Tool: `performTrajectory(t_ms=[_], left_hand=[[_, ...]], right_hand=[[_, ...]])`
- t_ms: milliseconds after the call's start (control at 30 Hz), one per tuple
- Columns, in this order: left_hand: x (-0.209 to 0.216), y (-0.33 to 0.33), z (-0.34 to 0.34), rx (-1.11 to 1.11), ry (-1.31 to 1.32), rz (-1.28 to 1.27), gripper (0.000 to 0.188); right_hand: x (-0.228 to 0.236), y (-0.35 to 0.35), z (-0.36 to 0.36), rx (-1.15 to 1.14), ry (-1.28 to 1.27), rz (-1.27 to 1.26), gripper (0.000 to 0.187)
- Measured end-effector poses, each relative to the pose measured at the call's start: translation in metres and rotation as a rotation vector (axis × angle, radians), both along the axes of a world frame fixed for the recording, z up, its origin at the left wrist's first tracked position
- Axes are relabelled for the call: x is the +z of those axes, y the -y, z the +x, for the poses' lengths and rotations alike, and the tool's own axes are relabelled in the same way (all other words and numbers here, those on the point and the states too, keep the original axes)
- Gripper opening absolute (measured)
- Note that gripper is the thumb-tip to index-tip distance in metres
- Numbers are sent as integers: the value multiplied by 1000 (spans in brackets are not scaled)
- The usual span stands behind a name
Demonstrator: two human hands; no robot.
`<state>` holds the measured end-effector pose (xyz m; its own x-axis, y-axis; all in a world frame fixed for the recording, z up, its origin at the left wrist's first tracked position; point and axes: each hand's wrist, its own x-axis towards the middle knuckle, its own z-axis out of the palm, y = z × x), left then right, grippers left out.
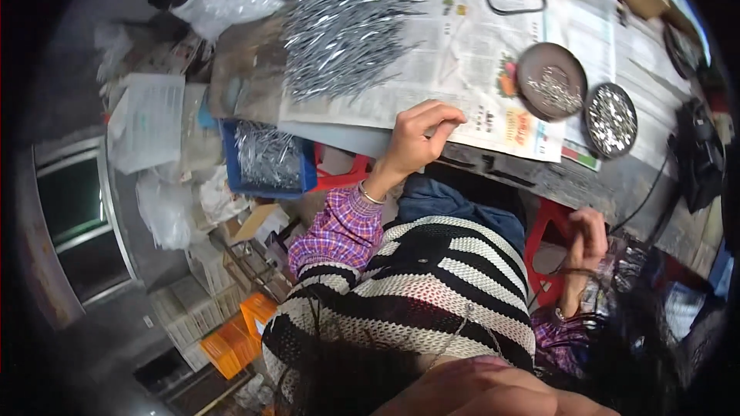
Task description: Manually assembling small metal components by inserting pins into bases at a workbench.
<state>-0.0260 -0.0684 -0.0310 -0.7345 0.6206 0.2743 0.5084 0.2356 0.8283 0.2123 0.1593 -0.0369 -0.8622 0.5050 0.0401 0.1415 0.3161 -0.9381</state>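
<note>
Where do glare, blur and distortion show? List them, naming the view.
Head view: bright glints on the thin metal strips and the rightmost heap of small metal pieces; the worktable's front edge bows and the corners go black, as a fisheye lens gives; the right hand looks softer than the left hand.

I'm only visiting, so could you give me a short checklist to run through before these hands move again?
1. Left hand empty: cannot tell; its curled fingers could hide something small.
2. Right hand empty: cannot tell; its fingers are curled and partly blurred.
3. Pile of thin, silvery strips lying on the printed newspaper sheets: ok.
4. Round brown dish upright, small silvery pieces inside: ok.
5. Round black dish upright, shiny silvery pieces inside: ok.
6. Thin black cable off the newspaper: not ok; a loop lies across it.
</note>
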Motion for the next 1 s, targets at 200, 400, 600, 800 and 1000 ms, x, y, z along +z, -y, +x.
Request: performTrajectory(t_ms=[200,400,600,800,1000], left_hand=[[-5,38,-14,100,0,-23,14],[-9,72,-35,296,-176,-138,13],[-20,102,-56,484,-402,-403,14],[-30,101,-59,534,-449,-479,9],[-30,98,-61,525,-516,-522,4]], right_hand=[[2,43,-58,225,8,-48,32],[2,64,-77,320,28,-23,35],[1,73,-83,334,33,27,33],[-5,72,-82,337,9,42,33],[-4,69,-79,351,11,46,34]])
